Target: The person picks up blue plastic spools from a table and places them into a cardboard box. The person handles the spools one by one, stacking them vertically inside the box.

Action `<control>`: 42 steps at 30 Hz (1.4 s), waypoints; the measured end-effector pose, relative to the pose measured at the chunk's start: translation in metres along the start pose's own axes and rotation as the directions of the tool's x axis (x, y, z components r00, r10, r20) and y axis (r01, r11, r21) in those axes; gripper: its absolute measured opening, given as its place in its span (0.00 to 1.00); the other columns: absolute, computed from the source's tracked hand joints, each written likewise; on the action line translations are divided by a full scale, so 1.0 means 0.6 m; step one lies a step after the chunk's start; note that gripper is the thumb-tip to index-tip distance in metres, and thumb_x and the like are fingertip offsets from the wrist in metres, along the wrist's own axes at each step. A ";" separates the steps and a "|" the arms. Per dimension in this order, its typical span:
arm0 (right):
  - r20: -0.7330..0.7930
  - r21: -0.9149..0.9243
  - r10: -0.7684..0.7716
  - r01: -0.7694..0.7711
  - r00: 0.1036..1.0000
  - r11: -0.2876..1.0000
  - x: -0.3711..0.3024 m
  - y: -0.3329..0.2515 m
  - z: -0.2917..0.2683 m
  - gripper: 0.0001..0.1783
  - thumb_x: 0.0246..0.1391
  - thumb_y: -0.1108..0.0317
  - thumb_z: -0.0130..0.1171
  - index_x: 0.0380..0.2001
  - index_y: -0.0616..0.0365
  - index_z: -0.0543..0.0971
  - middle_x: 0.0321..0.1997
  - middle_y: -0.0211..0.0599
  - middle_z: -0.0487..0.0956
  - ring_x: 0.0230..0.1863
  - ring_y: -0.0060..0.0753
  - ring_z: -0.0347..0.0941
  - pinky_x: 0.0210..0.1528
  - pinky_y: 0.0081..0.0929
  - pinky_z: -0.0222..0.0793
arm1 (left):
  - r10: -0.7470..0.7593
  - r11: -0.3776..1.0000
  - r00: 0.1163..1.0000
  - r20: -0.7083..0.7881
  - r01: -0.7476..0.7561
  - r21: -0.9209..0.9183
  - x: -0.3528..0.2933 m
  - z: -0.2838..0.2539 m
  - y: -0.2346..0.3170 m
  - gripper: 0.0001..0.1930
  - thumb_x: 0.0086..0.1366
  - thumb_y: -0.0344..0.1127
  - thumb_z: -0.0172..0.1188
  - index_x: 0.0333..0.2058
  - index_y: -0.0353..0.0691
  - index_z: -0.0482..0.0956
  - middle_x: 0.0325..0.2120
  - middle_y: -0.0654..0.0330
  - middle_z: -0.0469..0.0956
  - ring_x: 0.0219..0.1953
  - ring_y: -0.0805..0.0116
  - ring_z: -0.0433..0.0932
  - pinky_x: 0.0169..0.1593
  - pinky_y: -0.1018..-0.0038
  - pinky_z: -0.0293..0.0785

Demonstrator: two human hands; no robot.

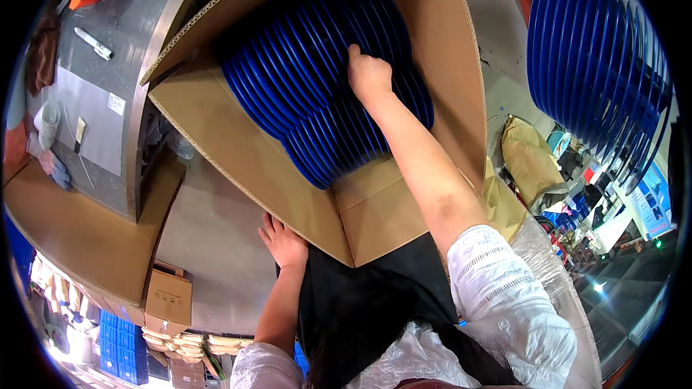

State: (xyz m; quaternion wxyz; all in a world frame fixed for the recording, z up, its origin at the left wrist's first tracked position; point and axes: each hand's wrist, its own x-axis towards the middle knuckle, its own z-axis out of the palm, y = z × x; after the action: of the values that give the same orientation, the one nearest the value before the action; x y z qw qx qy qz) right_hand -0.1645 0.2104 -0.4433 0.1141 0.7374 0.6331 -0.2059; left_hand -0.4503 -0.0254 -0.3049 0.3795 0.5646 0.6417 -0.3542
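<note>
A large open cardboard box (252, 140) stands before me, its flaps raised. Inside it, rows of dark blue round-rimmed pieces (285, 65) are packed on edge, close together; their exact kind is unclear. My right hand (370, 75) reaches into the box and rests on these pieces, its fingers curled at their rims. Part of the fingers is hidden, so I cannot tell how firmly it grips one. Outside the box, my left hand (284, 243) lies with spread fingers against the lower left flap's edge, holding nothing.
Another long stack of blue round-rimmed pieces (591, 57) stands at the right. A grey metal table (108, 101) on the left carries a white marker (94, 43) and a brush (80, 133). Brown paper sacking (530, 162) lies right of the box; a small carton (169, 295) sits lower left.
</note>
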 end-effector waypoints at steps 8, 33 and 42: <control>-0.259 0.366 0.006 0.092 0.966 0.926 -0.108 -0.018 -0.118 0.22 0.54 0.78 0.50 0.54 0.60 0.72 0.42 0.50 0.81 0.38 0.53 0.80 0.40 0.39 0.78 | -0.006 0.969 0.986 -0.165 -0.035 -0.246 0.002 0.002 -0.030 0.31 0.64 0.38 0.53 0.65 0.37 0.59 0.66 0.48 0.57 0.70 0.51 0.50 0.70 0.47 0.43; -0.468 0.883 0.477 0.373 0.744 0.285 -0.393 0.152 -0.297 0.20 0.62 0.58 0.53 0.42 0.69 0.74 0.50 0.58 0.76 0.50 0.47 0.76 0.56 0.41 0.73 | 0.847 0.516 0.465 -0.258 -0.601 0.610 0.430 -0.334 0.543 0.12 0.63 0.32 0.51 0.40 0.48 0.83 0.45 0.59 0.80 0.55 0.62 0.73 0.61 0.62 0.65; -0.525 0.708 0.288 0.222 0.801 0.671 -0.343 0.158 -0.283 0.12 0.62 0.78 0.39 0.40 0.74 0.72 0.46 0.58 0.79 0.49 0.46 0.78 0.54 0.34 0.71 | 0.980 0.195 0.156 -0.126 -0.589 0.784 0.390 -0.349 0.486 0.07 0.57 0.31 0.54 0.28 0.48 0.82 0.34 0.61 0.80 0.44 0.63 0.75 0.53 0.67 0.69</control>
State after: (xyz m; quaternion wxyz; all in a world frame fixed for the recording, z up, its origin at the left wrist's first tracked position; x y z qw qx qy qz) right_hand -0.0677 0.0844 -0.2088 -0.3964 0.7559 0.4815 -0.1991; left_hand -0.1962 0.2991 -0.4235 0.0854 0.9839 0.1519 -0.0404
